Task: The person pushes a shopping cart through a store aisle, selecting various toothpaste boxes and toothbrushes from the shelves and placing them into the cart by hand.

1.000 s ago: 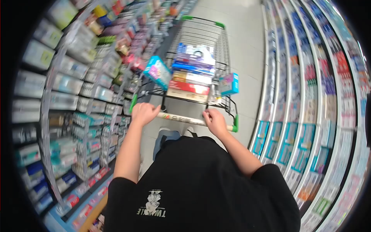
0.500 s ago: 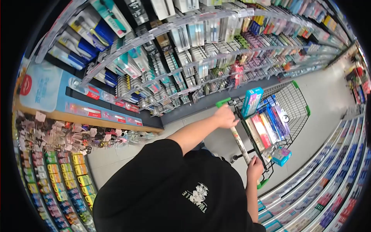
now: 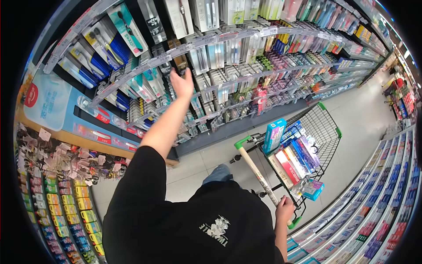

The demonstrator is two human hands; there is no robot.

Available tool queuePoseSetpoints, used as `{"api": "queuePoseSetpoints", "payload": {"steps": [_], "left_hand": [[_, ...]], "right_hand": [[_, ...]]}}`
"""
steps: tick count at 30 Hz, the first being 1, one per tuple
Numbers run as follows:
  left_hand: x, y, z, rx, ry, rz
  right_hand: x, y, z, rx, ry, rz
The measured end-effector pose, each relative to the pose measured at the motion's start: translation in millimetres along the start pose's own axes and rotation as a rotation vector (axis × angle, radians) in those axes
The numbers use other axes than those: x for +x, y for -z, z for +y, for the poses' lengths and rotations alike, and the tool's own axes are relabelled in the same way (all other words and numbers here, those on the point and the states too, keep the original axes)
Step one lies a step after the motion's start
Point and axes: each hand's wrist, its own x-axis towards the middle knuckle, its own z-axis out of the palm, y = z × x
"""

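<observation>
My left hand (image 3: pixel 182 83) is stretched out to the toothbrush shelf, fingers apart, with nothing in it. It is just in front of a brown toothbrush pack (image 3: pixel 177 55), beside a black one; whether it touches them I cannot tell. My right hand (image 3: pixel 285 208) is closed round the cart handle (image 3: pixel 257 174) near its green right end. In the shopping cart (image 3: pixel 323 121) several flat boxes lie in a row, among them a red box (image 3: pixel 288 168) and a blue box (image 3: pixel 302 155). A turquoise box (image 3: pixel 274 135) leans at the cart's left side, and another turquoise box (image 3: pixel 313 189) is at its right.
Shelves of boxed goods (image 3: pixel 365 211) curve along the right side. Small hanging goods (image 3: pixel 66 154) and rows of yellow packs (image 3: pixel 85 204) are at the lower left. Pale floor tiles (image 3: pixel 356 110) run between the shelves, towards a display (image 3: pixel 400 94) at the far right.
My left hand has let go of the cart handle and moved left and up to the toothbrush shelf. My right hand remains on the handle. The view has turned left towards the toothbrushes.
</observation>
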Motion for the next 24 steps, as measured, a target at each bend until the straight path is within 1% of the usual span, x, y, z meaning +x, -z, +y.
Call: {"api": "queuePoseSetpoints", "payload": {"steps": [1,2,3,5,7,9,11,12,15,17,19,23,24], "left_hand": [[20,-6,-9,0.052,0.018,-0.002],[33,2,4,0.070,0.122,-0.079],[47,-18,-24,0.123,-0.007,0.025],[53,-4,0,0.266,0.121,-0.037],[58,2,3,0.213,0.208,-0.075],[69,-13,-24,0.188,0.185,-0.079],[78,-24,-53,0.121,0.111,-0.090],[78,-19,-48,0.048,0.137,-0.149],[73,-14,-38,-0.048,0.089,-0.165],[78,-13,-38,-0.081,0.102,-0.209],[80,-8,-33,-0.024,0.115,-0.242],[56,13,-23,-0.218,-0.030,-0.285],[54,6,-40,-0.346,-0.088,-0.299]], "right_hand": [[-1,1,-2,0.004,0.001,0.011],[-1,2,-4,0.008,0.001,0.023],[0,2,-5,0.001,0.016,0.033],[1,1,-5,-0.011,0.040,0.051],[2,1,-3,-0.021,0.018,0.028],[2,0,-3,-0.028,-0.001,0.011],[2,1,-5,-0.042,-0.018,0.005],[2,1,-4,-0.039,-0.023,0.002],[3,3,-7,-0.011,-0.029,-0.017],[3,3,-7,-0.007,-0.012,-0.006],[2,3,-8,-0.006,-0.002,0.014],[3,4,-8,-0.024,-0.020,-0.004],[3,3,-8,-0.026,-0.007,0.001]]}}
